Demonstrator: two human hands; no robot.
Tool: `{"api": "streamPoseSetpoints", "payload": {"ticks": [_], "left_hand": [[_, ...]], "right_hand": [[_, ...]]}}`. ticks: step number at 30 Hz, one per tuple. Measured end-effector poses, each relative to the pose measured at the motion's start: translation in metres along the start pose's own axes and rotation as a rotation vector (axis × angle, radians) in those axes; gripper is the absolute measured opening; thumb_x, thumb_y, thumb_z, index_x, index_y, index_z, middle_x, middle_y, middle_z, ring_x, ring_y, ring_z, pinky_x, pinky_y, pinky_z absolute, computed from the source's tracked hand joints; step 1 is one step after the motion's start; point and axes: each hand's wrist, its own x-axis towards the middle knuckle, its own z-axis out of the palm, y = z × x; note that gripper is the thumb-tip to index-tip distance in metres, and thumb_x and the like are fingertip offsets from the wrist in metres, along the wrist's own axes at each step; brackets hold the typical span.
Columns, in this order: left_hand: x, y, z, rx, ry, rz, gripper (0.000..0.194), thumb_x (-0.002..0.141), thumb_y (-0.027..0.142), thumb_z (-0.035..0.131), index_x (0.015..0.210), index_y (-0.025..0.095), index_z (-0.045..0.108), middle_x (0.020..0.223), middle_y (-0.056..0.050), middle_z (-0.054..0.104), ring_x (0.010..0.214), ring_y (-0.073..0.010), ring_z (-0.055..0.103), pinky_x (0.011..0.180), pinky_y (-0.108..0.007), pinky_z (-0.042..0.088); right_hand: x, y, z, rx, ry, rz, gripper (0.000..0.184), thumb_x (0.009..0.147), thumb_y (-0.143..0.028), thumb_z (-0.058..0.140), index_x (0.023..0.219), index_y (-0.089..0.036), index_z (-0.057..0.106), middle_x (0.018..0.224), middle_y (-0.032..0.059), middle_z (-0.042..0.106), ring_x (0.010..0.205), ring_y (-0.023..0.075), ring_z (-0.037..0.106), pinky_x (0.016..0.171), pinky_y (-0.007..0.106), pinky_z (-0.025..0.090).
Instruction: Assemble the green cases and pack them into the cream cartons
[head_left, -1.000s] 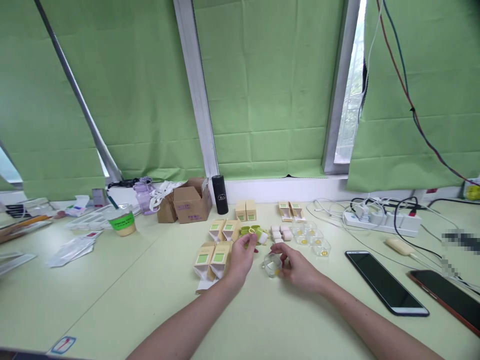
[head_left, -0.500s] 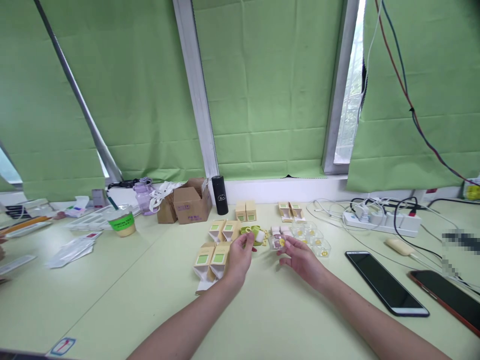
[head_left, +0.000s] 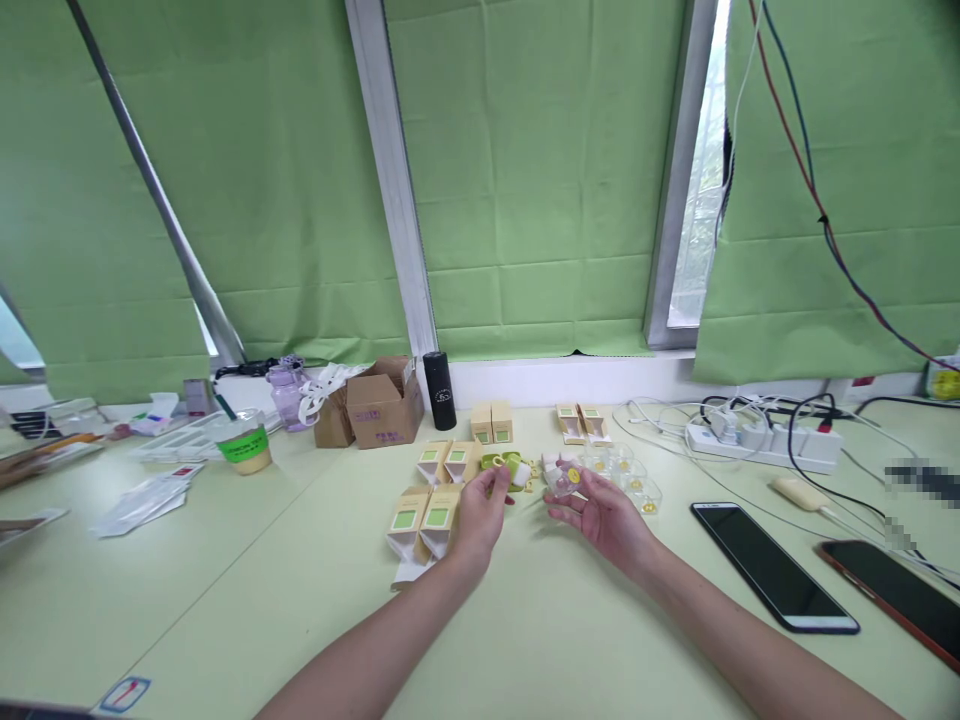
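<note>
My left hand (head_left: 481, 512) has thumb and forefinger pinched at a small green-and-white item (head_left: 516, 470) with a pale yellow loop; its exact kind is unclear. In my right hand (head_left: 611, 522) is a clear plastic container (head_left: 561, 482) with a yellow round mark, gripped between thumb and fingers. Just behind the right fingers sit several similar clear plastic containers (head_left: 634, 482), each with a yellow mark. Pinkish-white pieces behind the held container are partly hidden. Open beige cartons with green panels (head_left: 421, 518) stand left of my left hand.
Beige cartons (head_left: 491, 422) and open ones (head_left: 583, 424) stand farther back. A black bottle (head_left: 439, 390) and cardboard box (head_left: 385, 405) are near the wall. Right lie a phone (head_left: 772, 565), another phone (head_left: 896, 595) and a power strip (head_left: 765, 445). A cup (head_left: 245, 445) stands left.
My right hand has turned and shifted slightly right with the clear container, which is now tilted differently. My left hand has barely moved. Another person's hand has moved at the far left.
</note>
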Motion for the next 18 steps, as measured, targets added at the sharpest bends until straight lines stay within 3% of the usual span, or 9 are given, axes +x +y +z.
{"api": "streamPoseSetpoints", "payload": {"ticks": [8,18], "left_hand": [[-0.0006,-0.0002,-0.0011,0.004,-0.014,0.001,0.071,0.080,0.085,0.067,0.094,0.015,0.077,0.098,-0.011,0.076,0.079,-0.0190,0.063,0.073,-0.028,0.048],[-0.0052,0.0051,0.0000,-0.003,-0.042,0.025,0.064,0.082,0.078,0.071,0.092,0.015,0.077,0.089,-0.010,0.075,0.084,-0.0220,0.067,0.073,-0.029,0.051]], "right_hand": [[-0.0023,0.0002,0.0067,-0.105,0.077,-0.086,0.055,0.073,-0.045,0.096,0.118,-0.025,0.074,0.118,0.0080,0.075,0.095,0.0262,0.074,0.082,0.044,0.061],[-0.0036,0.0001,0.0070,-0.273,0.120,-0.134,0.054,0.067,-0.044,0.099,0.111,-0.025,0.074,0.121,0.0078,0.068,0.100,0.0250,0.067,0.076,0.039,0.062]]}}
